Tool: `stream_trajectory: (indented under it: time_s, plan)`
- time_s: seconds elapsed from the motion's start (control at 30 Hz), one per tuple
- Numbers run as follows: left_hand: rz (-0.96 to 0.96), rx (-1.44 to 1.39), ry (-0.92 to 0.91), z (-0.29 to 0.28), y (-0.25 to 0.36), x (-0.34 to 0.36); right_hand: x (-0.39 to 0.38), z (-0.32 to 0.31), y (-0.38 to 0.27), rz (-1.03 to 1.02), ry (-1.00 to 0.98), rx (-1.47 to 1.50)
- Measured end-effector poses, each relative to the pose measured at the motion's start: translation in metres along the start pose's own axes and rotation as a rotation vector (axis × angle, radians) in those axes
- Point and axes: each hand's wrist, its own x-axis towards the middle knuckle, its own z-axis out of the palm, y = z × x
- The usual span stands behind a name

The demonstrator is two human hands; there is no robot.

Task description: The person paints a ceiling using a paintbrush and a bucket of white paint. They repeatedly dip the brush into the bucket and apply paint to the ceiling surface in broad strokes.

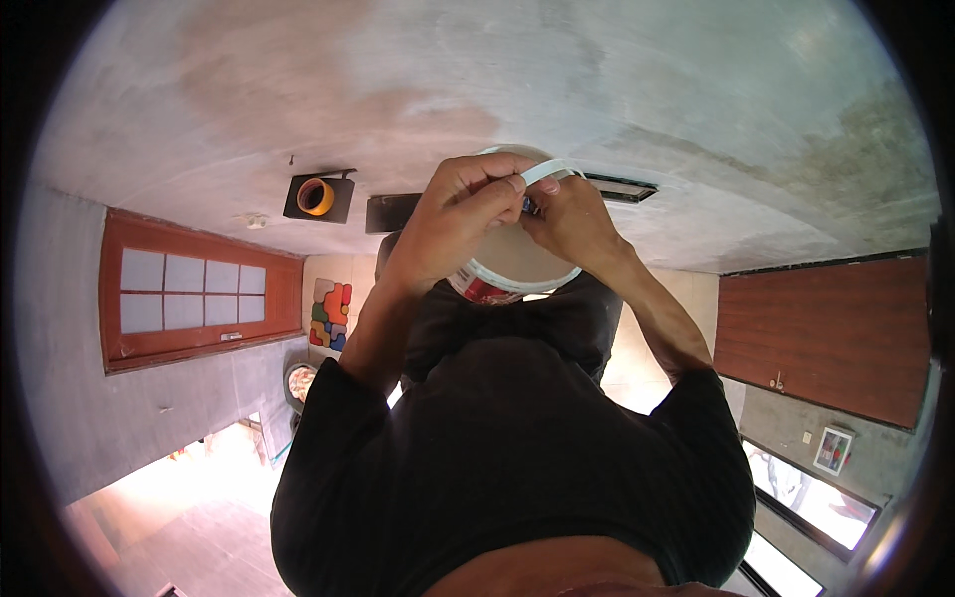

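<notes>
A round white-rimmed bucket (517,283) with a red patch on its side sits close in front of my body, at my legs. Over its opening my left hand (461,214) is closed, thumb and fingers pinching a narrow white band (549,171). The band arches across toward my right hand (579,221), whose fingers are curled just under it. Something small, dark and bluish shows between the two hands, too covered to name. The bucket's inside looks dull beige; whether that is its contents or its bottom, I cannot tell.
A dark stand (340,206) with an orange ring-shaped item (315,197) is at the left. Behind my hands are a dark panel (391,213) and a dark-framed rectangle (637,189). A multicoloured mat (331,312) lies near a brown door (199,289); another brown panel (826,333) stands right.
</notes>
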Motion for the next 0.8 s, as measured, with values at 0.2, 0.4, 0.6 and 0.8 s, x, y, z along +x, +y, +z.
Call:
stream_trajectory:
  time_s: [0.2, 0.4, 0.6, 0.8]
  plan:
    - [-0.001, 0.021, 0.027, 0.005, 0.0, 0.001, -0.001, -0.003, -0.002, -0.002, -0.002, -0.039]
    - [-0.005, 0.034, 0.038, 0.004, -0.001, 0.003, -0.003, -0.008, -0.006, 0.012, 0.0, -0.094]
    - [-0.049, 0.013, 0.044, 0.001, 0.004, 0.001, -0.019, -0.037, -0.032, -0.068, 0.168, -0.115]
    - [0.014, 0.031, 0.048, -0.008, -0.005, 0.007, -0.013, -0.054, -0.027, 0.138, 0.226, 0.136]
